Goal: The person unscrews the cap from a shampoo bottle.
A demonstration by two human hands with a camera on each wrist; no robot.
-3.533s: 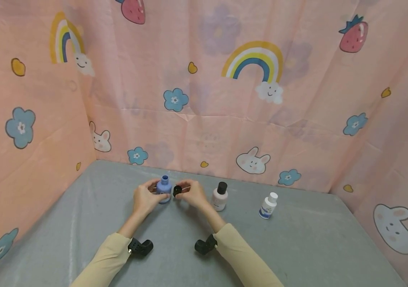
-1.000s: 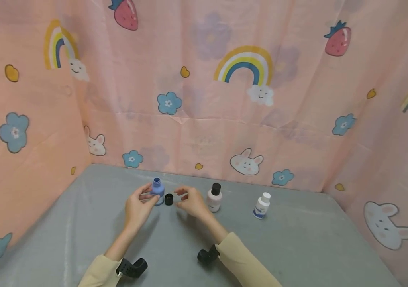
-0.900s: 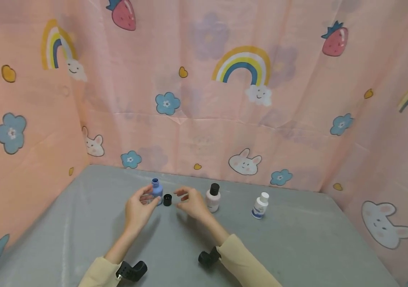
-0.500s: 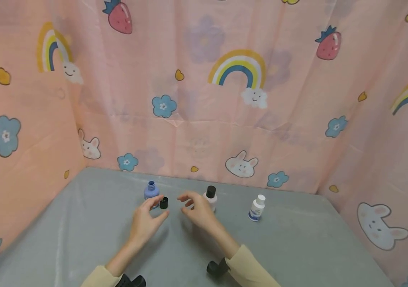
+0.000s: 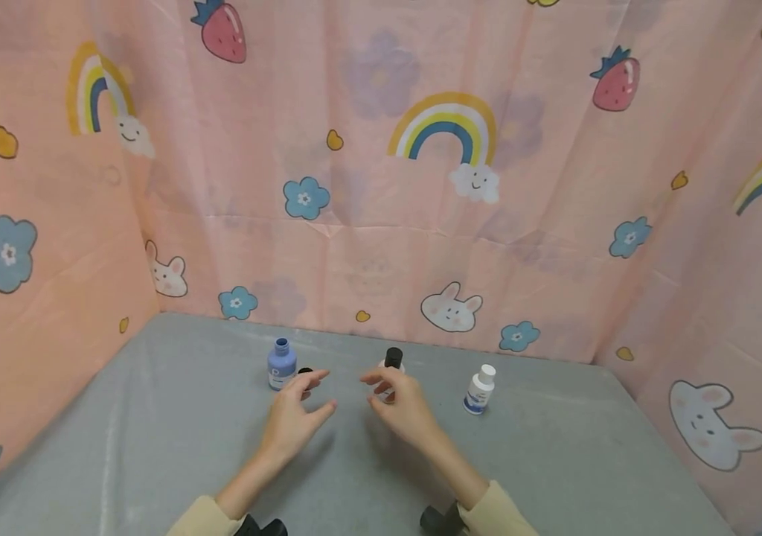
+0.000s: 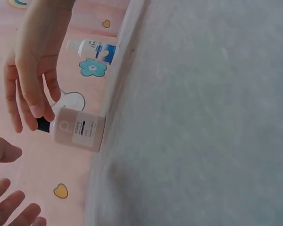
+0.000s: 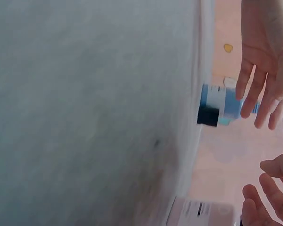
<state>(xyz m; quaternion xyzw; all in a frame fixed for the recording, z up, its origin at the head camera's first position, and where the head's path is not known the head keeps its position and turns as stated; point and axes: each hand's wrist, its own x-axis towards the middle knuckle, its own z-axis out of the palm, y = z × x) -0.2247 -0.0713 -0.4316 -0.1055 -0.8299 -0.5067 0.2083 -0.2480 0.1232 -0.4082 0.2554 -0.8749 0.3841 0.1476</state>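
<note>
An uncapped blue bottle [image 5: 281, 370] stands upright at the table's back left. Beside it a black cap [image 7: 208, 116] rests on the table, mostly hidden behind my left hand [image 5: 292, 423] in the head view. That hand hovers in front of the cap, fingers extended and holding nothing. Facing it is my right hand [image 5: 409, 412], its fingers loosely bent and also without a thing. Behind the right hand stands a pale pink bottle [image 6: 66, 127] with a black cap, partly covered by the hand in the head view; I see no contact between them.
A small white bottle [image 5: 479, 391] with a white cap and blue label stands upright to the right. The grey table [image 5: 555, 454] ends at a pink patterned curtain [image 5: 381, 246] behind and at both sides.
The right hand lets go of the black cap, which now rests beside the blue bottle. The left hand releases the blue bottle. Both hands move right and nearer the body.
</note>
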